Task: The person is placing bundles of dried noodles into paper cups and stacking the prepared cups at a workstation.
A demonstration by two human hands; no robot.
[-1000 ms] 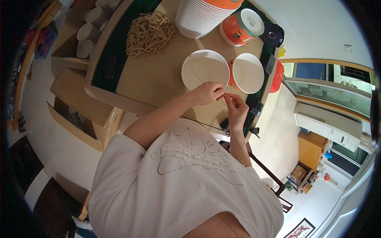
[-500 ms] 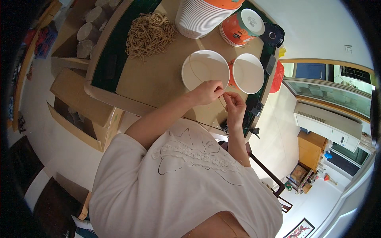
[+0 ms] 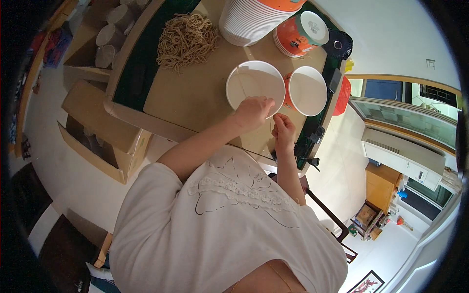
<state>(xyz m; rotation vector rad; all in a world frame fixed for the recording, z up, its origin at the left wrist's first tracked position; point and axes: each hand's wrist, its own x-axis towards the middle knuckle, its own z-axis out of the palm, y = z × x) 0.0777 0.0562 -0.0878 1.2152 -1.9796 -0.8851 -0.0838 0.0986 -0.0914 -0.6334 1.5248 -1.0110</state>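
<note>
- The left hand reaches forward from a bent elbow, its knuckles up and fingers curled down over the near rim of the white lid, gripping that rim.
- The right hand is raised close to the body near the table's near edge, fingers pinched together; it seems to hold a thin rubber band, though the strand is too fine to be sure.
- The white lid lies flat near the middle of the table, just beside one open orange cup on its right.
- One tall stack of cups and one shorter orange stack stand at the far edge.
- One pile of rubber bands lies toward the far left corner.
</note>
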